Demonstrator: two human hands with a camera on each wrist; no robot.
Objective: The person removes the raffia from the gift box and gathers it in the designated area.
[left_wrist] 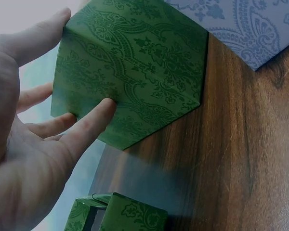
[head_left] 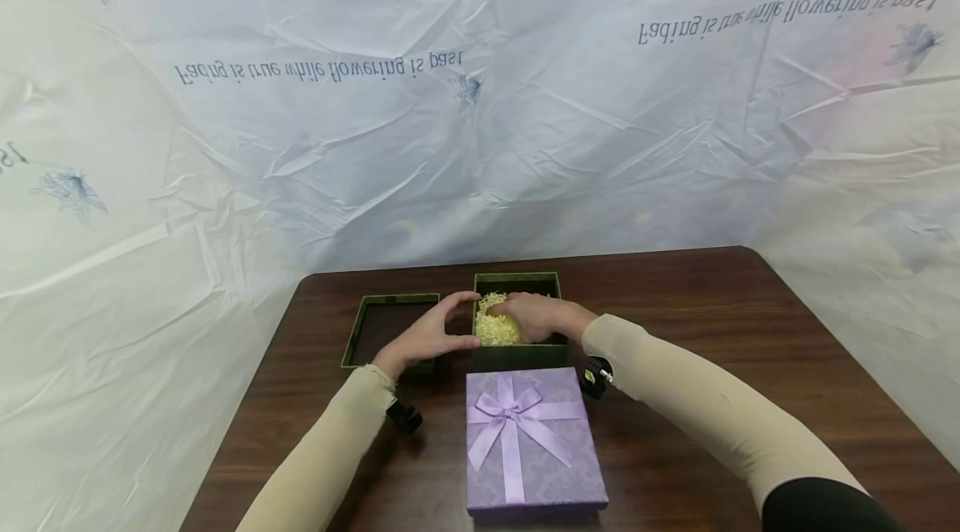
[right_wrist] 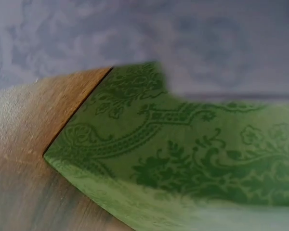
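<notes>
A green patterned box (head_left: 517,358), seen without a lid, stands near the far side of the table, with pale yellow shredded paper (head_left: 497,330) in its left part. At the box's left side is my left hand (head_left: 429,336), thumb and fingers spread apart. Its fairly straight fingers touch the green outer wall (left_wrist: 135,72) in the left wrist view. My right hand (head_left: 534,317) reaches down into the box at the shreds; its fingertips are hidden among them. The right wrist view has the box's patterned side (right_wrist: 192,154), but not the hand.
The box's shallow green lid (head_left: 352,348) lies inside up to the left, partly behind my left hand. Nearest me sits a purple gift box (head_left: 536,474) with a ribbon bow, just in front of the green box. White printed sheeting (head_left: 487,157) hangs around the wooden table (head_left: 697,298).
</notes>
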